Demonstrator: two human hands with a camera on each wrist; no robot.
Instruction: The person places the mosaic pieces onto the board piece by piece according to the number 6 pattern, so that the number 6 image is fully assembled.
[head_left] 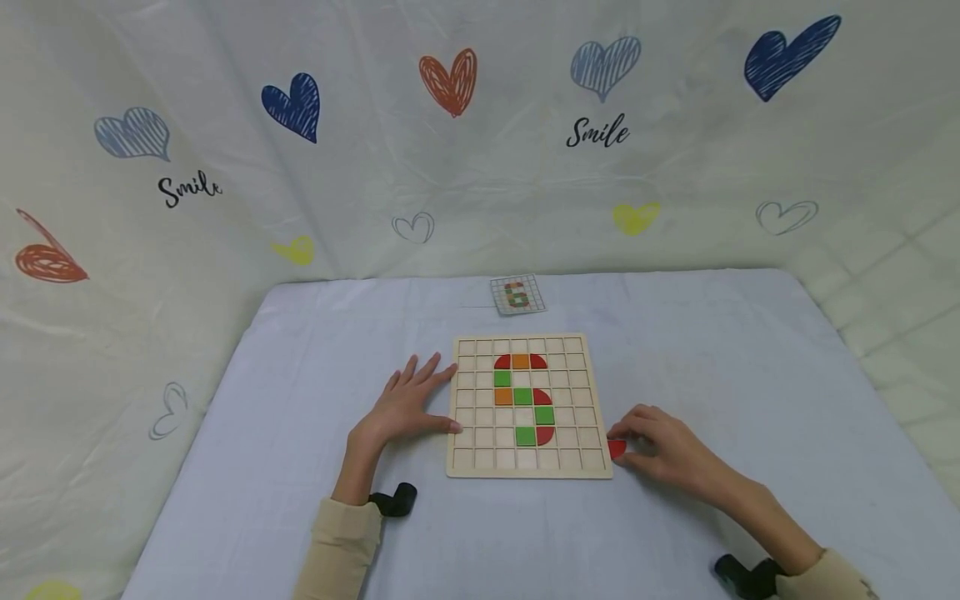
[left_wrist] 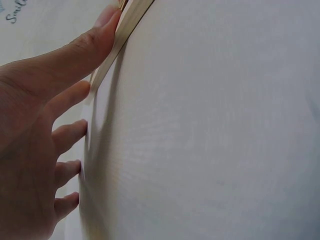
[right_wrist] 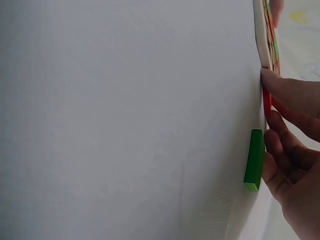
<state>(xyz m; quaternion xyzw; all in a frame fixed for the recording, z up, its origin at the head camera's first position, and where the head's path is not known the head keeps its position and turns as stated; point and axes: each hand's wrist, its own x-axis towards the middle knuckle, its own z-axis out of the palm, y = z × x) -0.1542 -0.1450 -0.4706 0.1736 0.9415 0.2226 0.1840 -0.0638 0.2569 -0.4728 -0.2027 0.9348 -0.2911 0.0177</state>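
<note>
A wooden grid board [head_left: 480, 460] lies on the table, with red quarter-round, orange and green square tiles [head_left: 522, 397] set in its middle cells. My left hand [head_left: 401, 407] is spread at the board's left side, thumb and forefinger touching its edge [left_wrist: 131, 22]. Just outside the board's right edge, my right hand [head_left: 667, 446] pinches a red quarter-round tile [head_left: 617, 449] between thumb and fingers. In the right wrist view this red tile [right_wrist: 266, 100] is at the board's edge, and a green tile [right_wrist: 254, 160] stands close by the lower fingers; the hand hides it in the head view.
A small card [head_left: 517, 295] with a coloured grid pattern lies beyond the board, near the table's far edge. White cloth [head_left: 697, 350] covers the table. Behind it hangs a curtain [head_left: 510, 167] printed with hearts. Black camera mounts [head_left: 397, 500] are strapped to both wrists.
</note>
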